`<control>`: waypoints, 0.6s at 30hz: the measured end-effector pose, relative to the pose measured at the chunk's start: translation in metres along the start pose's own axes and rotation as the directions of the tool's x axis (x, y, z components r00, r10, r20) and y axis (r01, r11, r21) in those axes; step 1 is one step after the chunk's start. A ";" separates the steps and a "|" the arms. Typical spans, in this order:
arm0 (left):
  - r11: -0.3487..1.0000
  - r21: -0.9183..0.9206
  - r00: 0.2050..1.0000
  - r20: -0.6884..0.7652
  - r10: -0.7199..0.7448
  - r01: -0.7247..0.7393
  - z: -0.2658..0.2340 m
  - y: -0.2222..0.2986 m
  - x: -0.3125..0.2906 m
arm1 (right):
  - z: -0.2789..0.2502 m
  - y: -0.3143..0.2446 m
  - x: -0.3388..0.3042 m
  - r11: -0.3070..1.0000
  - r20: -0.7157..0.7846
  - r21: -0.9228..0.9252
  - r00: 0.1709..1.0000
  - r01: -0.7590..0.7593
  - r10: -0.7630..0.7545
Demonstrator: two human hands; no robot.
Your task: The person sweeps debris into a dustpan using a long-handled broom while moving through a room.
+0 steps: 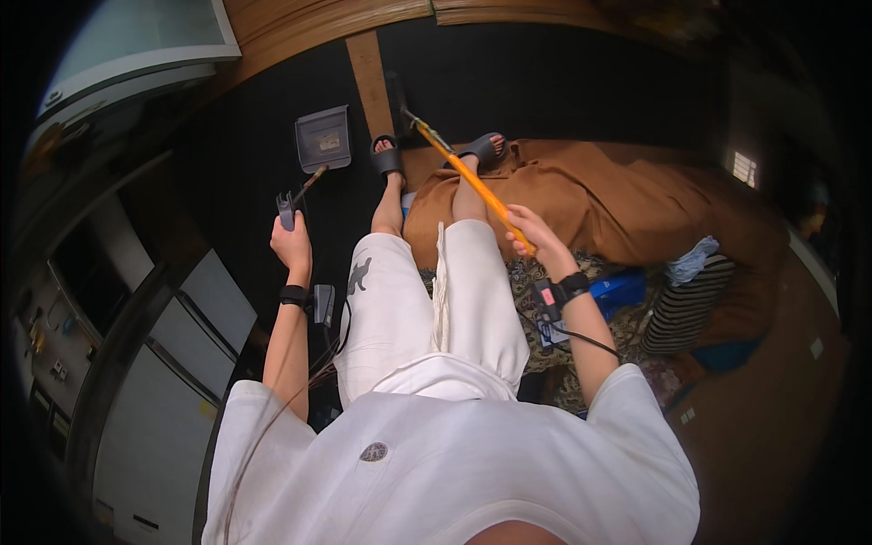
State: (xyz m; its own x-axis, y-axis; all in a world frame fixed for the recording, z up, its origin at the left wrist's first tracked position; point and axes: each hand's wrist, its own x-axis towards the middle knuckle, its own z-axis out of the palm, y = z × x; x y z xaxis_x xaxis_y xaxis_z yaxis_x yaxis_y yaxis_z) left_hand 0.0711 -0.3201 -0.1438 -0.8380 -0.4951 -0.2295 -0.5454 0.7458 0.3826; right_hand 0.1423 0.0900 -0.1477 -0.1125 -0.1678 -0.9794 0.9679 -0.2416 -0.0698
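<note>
My left hand is closed around the grey grip at the top of a long-handled dustpan. The grey pan rests low by the dark floor, left of my feet, and some small pale bits seem to lie in it. In my right hand is the upper end of an orange broom handle, which slants away to the far left. The broom's dark head is down just beyond my left slipper, to the right of the pan. Its bristles are hard to make out against the dark floor.
A brown cloth drapes over something low beside my right leg. Near it lie a blue item and a striped cushion-like thing. A white fridge-like cabinet stands on the left. A wooden edge borders the far side.
</note>
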 end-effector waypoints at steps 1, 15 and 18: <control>1.000 -0.002 1.000 0.006 -0.010 0.010 -0.001 0.000 0.001 | -0.014 0.003 -0.008 1.000 -0.014 0.016 1.000 -0.005 0.005; 0.999 0.031 1.000 -0.005 0.016 -0.016 0.000 0.002 -0.002 | -0.031 -0.010 -0.074 0.986 -0.256 -0.144 0.959 0.086 -0.121; 0.999 0.035 1.000 0.003 -0.007 0.007 0.000 0.004 -0.003 | -0.001 -0.005 -0.078 0.986 -0.218 -0.136 0.968 0.095 -0.124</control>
State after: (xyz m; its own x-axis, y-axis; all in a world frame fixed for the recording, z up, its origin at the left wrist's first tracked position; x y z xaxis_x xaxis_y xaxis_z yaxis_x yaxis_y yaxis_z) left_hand 0.0714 -0.3153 -0.1416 -0.8343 -0.4989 -0.2348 -0.5514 0.7574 0.3497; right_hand 0.1468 0.1051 -0.0712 -0.1798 0.0755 -0.9808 0.9743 -0.1239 -0.1882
